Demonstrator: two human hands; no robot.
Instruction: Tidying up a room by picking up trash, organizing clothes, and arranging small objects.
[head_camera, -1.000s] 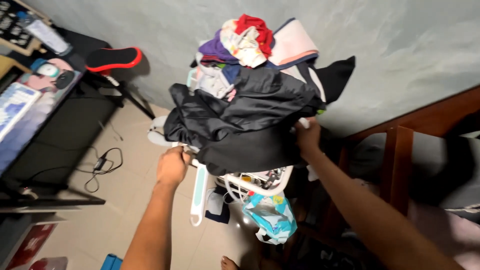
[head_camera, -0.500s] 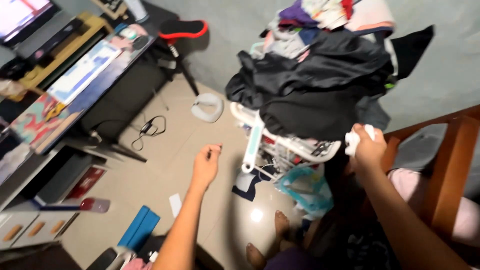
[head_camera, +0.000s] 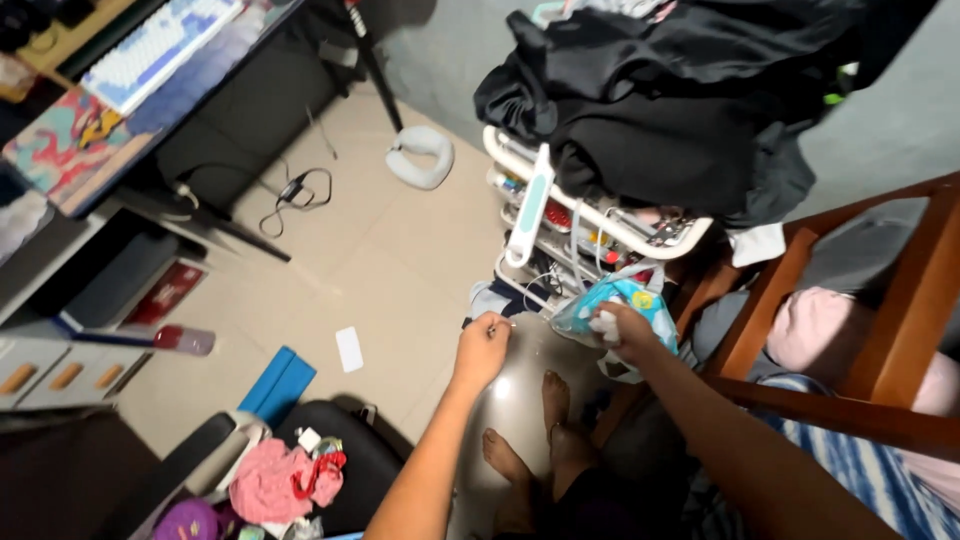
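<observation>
My right hand (head_camera: 625, 333) is low beside a blue plastic bag (head_camera: 620, 297) that hangs from the white rolling cart (head_camera: 600, 215). Its fingers are closed on a small white wad (head_camera: 603, 322) at the bag's mouth. My left hand (head_camera: 483, 350) hovers over the floor tiles just left of the bag, fingers curled in; nothing clear shows in it. A heap of black clothes (head_camera: 680, 110) covers the cart's top. My bare feet (head_camera: 545, 420) stand below both hands.
A wooden bed frame (head_camera: 800, 300) with pink and striped bedding is at right. A desk with a keyboard (head_camera: 160, 45) is at upper left, with cables (head_camera: 295, 190) and a grey neck pillow (head_camera: 420, 155) on the floor. A blue box (head_camera: 278, 382) and pink cloth (head_camera: 275, 480) lie lower left.
My view tilted down. My right hand came down from the cart's edge to the blue bag with the white wad. My left hand swung right toward the bag and curled shut.
</observation>
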